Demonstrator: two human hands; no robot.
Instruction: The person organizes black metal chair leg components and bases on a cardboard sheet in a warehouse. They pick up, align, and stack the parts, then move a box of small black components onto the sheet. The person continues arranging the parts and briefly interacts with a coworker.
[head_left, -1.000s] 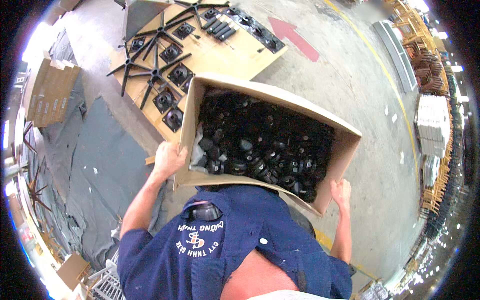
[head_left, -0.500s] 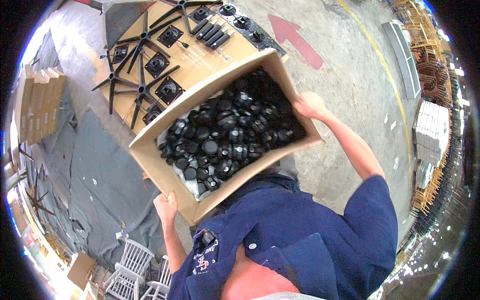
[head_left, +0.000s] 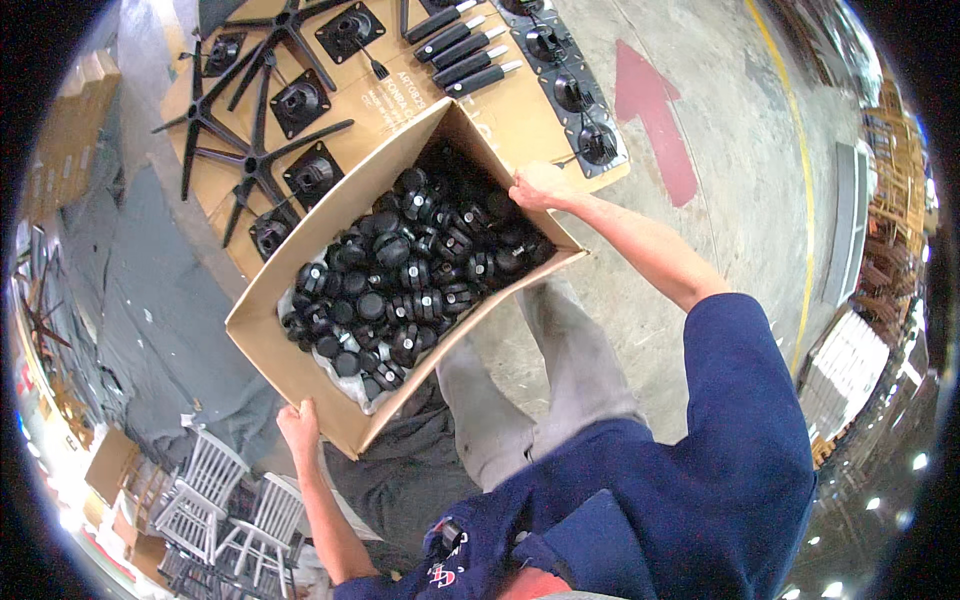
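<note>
An open cardboard box is tilted in front of me, its mouth facing me. Inside lies a heap of black casters, with some pale plastic lining showing at the lower end. My left hand is closed round the box's rim near its lower left corner. My right hand grips the rim on the far right side, fingers bent over the edge. What holds up the box's underside is hidden.
Beyond the box, a cardboard-covered surface carries black star-shaped chair bases, square black plates, gas-lift cylinders and round-topped black mechanisms. White chairs stand lower left; a grey sheet covers floor at left.
The box and both hands sit farther left in view. My legs now show below the box, and more of the parts along the right side of the cardboard surface are visible.
</note>
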